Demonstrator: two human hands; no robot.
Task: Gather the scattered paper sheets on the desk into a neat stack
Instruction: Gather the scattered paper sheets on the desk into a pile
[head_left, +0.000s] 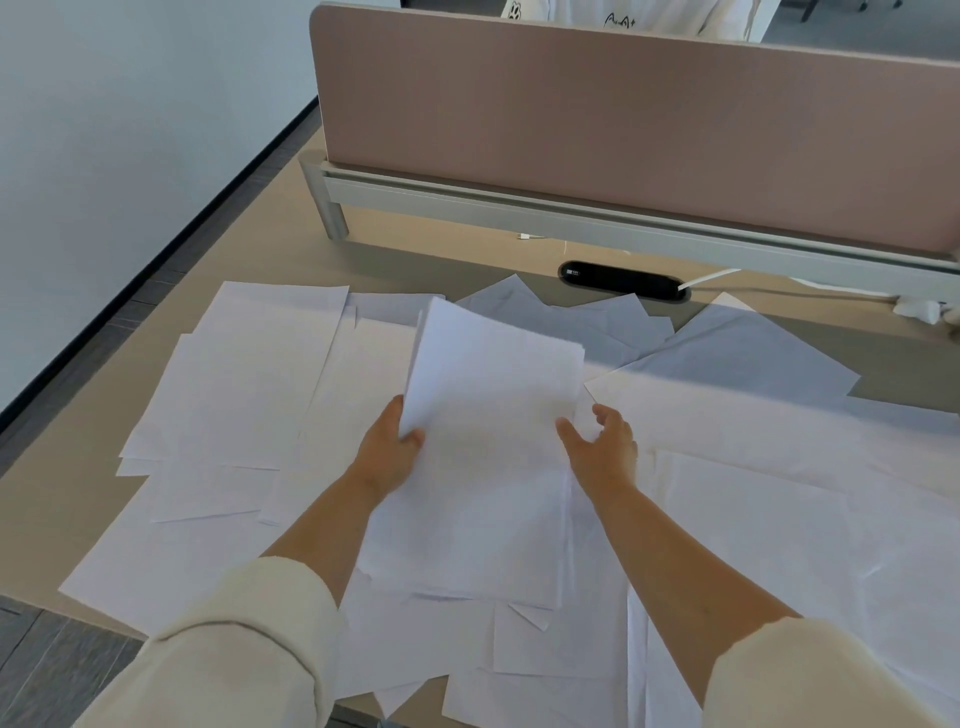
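White paper pile (493, 395) at 12 o'clock.
Left hand (392, 449) grips it, right hand (605, 447) wide; one-hand hold may spill it.

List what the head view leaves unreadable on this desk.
Head view only:
Held bundle: sheet count unclear, edges blur together.
Left hand: fingers hidden under the bundle; only the thumb shows.
Loose sheets: nearest ones covered by the sleeves, cut off by the bottom edge.
Cable port: label too small to read.
Divider: hides the desk behind it.
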